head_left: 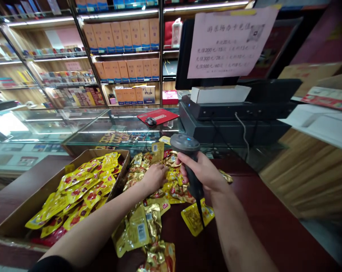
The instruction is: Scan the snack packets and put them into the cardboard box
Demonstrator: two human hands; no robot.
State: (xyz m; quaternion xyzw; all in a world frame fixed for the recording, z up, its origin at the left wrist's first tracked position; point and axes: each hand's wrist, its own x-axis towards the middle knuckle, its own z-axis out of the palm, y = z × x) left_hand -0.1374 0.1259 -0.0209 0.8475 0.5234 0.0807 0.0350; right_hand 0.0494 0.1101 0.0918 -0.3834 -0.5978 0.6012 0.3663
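On the dark red tabletop (273, 226), the right hand (203, 170) gripped a scanner (185, 142) above heaped packets (175, 185) beside a box (23, 215); the left hand (154, 176) lay on them, its hold unclear.

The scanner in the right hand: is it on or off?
On, apparently: a small blue light glows on top of the scanner.

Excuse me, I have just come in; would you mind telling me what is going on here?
A person's right hand grips a dark handheld scanner upright above loose snack packets heaped on a dark red table. The left hand rests on that heap; whether its fingers grasp a packet is hidden. On the left, a cardboard box holds many yellow packets.
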